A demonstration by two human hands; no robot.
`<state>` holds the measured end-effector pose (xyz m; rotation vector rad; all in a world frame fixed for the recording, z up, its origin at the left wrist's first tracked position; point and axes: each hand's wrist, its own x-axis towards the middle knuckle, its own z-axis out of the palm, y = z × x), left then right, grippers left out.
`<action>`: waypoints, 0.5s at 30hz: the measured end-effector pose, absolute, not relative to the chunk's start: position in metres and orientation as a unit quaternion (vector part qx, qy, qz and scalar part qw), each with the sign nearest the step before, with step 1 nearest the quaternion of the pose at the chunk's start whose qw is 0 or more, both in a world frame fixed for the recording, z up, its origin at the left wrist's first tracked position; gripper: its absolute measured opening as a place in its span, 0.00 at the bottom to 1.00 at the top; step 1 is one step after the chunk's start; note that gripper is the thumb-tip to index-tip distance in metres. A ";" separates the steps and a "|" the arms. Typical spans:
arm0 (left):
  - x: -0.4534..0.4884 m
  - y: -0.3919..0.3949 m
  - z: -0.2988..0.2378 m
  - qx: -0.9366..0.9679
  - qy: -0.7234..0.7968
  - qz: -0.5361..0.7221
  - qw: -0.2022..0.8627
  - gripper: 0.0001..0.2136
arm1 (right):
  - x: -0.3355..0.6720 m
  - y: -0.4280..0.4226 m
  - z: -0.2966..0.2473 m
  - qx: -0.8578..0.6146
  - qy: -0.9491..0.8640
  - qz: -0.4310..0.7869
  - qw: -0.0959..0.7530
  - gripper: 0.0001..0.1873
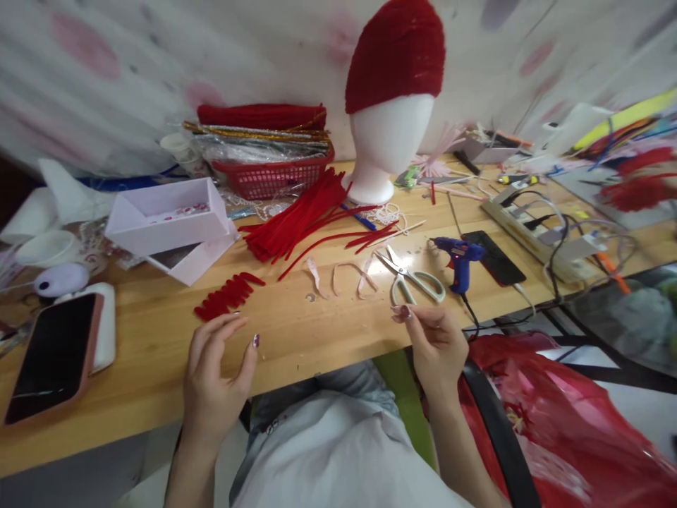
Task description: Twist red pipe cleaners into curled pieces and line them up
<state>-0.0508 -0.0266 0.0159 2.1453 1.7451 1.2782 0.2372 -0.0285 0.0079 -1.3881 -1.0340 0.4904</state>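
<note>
My left hand (216,370) hovers over the wooden table (296,339) near its front edge, fingers apart and holding nothing, just below a row of short red pipe-cleaner pieces (225,296). My right hand (434,342) is at the table's front edge with thumb and fingertips pinched together; whether anything is between them I cannot make out. Just beyond it lie white-handled scissors (415,279) and pink ribbon loops (349,276). A blue glue gun (459,257) stands to the right of the scissors.
A bundle of long red pipe cleaners (301,219), a white foam head (388,137) in a red hat, a red basket (272,176), a white box (169,215), a phone (53,356) at left, a black phone (493,257), a power strip (534,226).
</note>
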 end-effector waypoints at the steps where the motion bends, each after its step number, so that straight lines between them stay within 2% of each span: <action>1: -0.046 -0.024 0.018 0.711 0.561 0.420 0.048 0.13 | 0.240 -0.031 0.010 -0.610 -0.415 0.200 0.645 0.09; 7: -0.019 -0.010 0.022 0.770 0.483 0.413 0.059 0.12 | 0.270 -0.048 0.016 -0.613 -0.264 0.142 0.731 0.20; 11: -0.007 -0.007 0.021 0.793 0.455 0.399 0.064 0.11 | 0.306 -0.069 0.024 -0.660 -0.221 0.064 0.715 0.16; 15: -0.002 -0.004 0.019 0.802 0.444 0.393 0.076 0.10 | 0.370 -0.106 0.030 -0.725 -0.186 -0.127 0.651 0.13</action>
